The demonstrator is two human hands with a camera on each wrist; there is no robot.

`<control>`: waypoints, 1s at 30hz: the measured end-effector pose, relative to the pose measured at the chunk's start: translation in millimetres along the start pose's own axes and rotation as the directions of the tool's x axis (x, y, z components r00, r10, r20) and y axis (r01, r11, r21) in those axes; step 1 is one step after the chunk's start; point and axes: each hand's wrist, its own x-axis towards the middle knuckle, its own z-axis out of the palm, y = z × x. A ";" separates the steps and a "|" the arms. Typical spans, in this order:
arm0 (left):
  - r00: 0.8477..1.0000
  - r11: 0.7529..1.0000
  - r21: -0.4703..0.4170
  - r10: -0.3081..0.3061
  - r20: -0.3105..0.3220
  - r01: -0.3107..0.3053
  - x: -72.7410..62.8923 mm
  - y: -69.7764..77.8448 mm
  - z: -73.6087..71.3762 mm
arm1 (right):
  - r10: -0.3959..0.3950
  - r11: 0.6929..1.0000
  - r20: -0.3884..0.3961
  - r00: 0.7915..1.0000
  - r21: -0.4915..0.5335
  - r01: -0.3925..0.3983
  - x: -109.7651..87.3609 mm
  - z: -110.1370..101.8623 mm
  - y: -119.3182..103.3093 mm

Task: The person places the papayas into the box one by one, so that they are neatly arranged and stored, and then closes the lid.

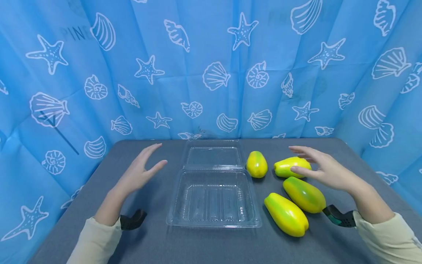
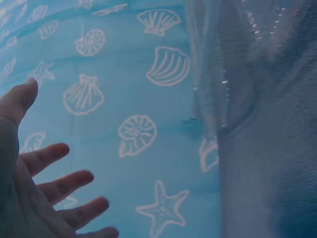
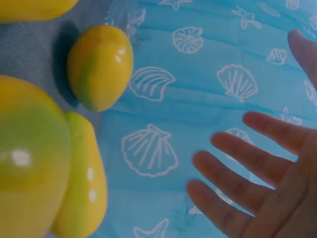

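Note:
My left hand [image 1: 140, 171] hovers left of a clear plastic clamshell box [image 1: 214, 224], fingers extended and holding nothing. The box lies with its lid [image 1: 212, 156] folded back toward the curtain, and nothing is inside. On the right, my right hand [image 1: 324, 168] hangs in the air over the yellow-green papayas, fingers spread and apart from them in the right wrist view. One papaya [image 1: 256, 164] sits beside the lid; another papaya [image 1: 287, 167] is partly hidden behind the right hand. Nearer the front lie a greener papaya [image 1: 304, 194] and a yellow papaya [image 1: 286, 214], side by side.
A grey cloth-covered table [image 1: 211, 245] bears everything. Behind it and along both sides hangs a blue curtain [image 1: 211, 99] printed with white shells and starfish. Black bands [image 1: 133, 220] sit at both wrists, below the cream sleeves.

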 end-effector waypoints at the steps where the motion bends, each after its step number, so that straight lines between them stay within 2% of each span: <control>1: 1.000 1.000 -0.022 0.000 0.011 0.000 -1.3 -2.4 1.6 | -0.005 1.000 0.020 1.000 0.020 0.004 -1.2 1.0 1.8; 6: 0.997 0.992 -0.123 0.017 0.071 -0.008 -8.9 -12.9 11.2 | -0.010 0.996 0.160 0.987 0.088 -0.005 -5.2 7.6 9.7; 10: 0.990 0.981 -0.193 0.049 0.131 -0.023 -13.2 -18.8 20.6 | -0.021 0.993 0.271 0.962 0.120 -0.012 -7.3 12.5 15.5; 14: 0.976 0.969 -0.246 0.069 0.208 -0.016 -15.5 -22.5 30.1 | -0.021 0.983 0.350 0.937 0.178 -0.044 -7.8 17.8 19.5; 18: 0.961 0.960 -0.282 0.076 0.265 0.002 -16.2 -25.4 37.8 | -0.016 0.974 0.380 0.925 0.217 -0.072 -7.9 21.6 20.0; 23: 0.952 0.953 -0.300 0.053 0.302 0.042 -16.4 -27.8 44.7 | -0.045 0.969 0.397 0.917 0.242 -0.057 -9.2 25.0 16.3; 27: 0.945 0.951 -0.303 0.040 0.324 0.063 -16.9 -28.9 48.5 | -0.046 0.972 0.414 0.909 0.228 -0.054 -9.9 29.2 10.9; 30: 0.940 0.951 -0.301 0.032 0.339 0.076 -17.0 -29.5 50.3 | -0.018 0.976 0.437 0.899 0.201 -0.078 -9.9 33.0 5.8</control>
